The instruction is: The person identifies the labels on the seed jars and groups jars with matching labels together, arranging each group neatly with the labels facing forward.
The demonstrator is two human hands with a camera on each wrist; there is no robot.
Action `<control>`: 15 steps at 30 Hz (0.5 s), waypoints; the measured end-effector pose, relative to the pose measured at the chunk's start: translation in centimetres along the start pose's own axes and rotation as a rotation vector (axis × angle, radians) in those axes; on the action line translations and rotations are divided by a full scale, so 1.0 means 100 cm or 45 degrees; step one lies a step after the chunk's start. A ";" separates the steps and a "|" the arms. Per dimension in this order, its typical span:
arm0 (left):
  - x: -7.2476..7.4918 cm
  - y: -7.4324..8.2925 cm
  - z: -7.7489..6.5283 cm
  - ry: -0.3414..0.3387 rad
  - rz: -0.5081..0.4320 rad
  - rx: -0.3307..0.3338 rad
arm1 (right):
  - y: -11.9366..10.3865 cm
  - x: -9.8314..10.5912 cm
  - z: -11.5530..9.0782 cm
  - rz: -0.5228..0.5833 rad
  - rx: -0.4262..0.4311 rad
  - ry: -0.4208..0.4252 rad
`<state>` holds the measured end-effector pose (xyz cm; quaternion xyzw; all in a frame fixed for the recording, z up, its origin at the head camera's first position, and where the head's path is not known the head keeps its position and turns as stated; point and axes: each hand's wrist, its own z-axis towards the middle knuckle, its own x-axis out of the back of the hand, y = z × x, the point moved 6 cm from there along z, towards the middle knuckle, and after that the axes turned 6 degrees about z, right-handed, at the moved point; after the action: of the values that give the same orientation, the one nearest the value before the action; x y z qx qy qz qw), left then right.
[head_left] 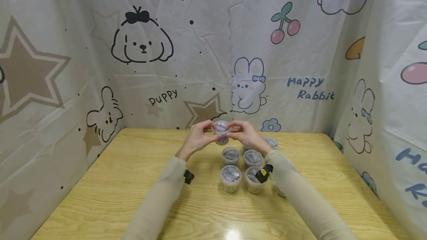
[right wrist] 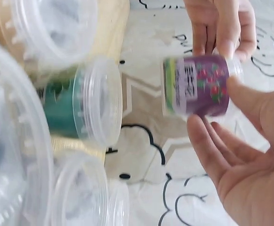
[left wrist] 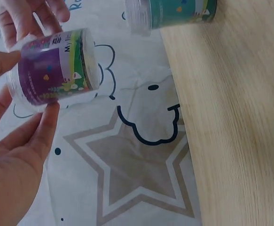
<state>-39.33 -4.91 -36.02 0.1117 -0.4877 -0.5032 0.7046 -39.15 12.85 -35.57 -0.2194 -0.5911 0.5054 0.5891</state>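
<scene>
Near the far edge of the table, both hands grip one small plastic tub (head_left: pixel 221 126) with a clear lid and a purple label. My left hand (head_left: pixel 199 136) pinches it from the left side, thumb and fingers at its lid end. From the right, my right hand (head_left: pixel 246 133) holds the same end with thumb and fingers. The left wrist view shows the purple tub (left wrist: pixel 52 68) above the table's level, its bottom end free. Beside it in the right wrist view stands a tub with a teal label (right wrist: pixel 61 108).
Several more clear-lidded tubs stand in rows nearer the body, among them a front-left tub (head_left: pixel 230 177) and a middle tub (head_left: pixel 231 156). The right forearm passes over some of them. A printed cloth (head_left: pixel 160 80) hangs behind the wooden table (head_left: pixel 140 180) and along its sides.
</scene>
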 end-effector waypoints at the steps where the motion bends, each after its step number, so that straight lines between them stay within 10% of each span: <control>1: 0.000 -0.001 0.001 -0.019 -0.018 -0.004 | 0.001 0.001 0.001 -0.004 0.010 -0.016; 15: -0.019 -0.009 0.015 -0.058 0.099 0.061 | 0.000 0.006 0.015 -0.471 0.199 0.039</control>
<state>-41.12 -3.26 -36.89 0.0981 -0.5195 -0.4661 0.7094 -40.67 12.83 -35.02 -0.0682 -0.5713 0.4294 0.6961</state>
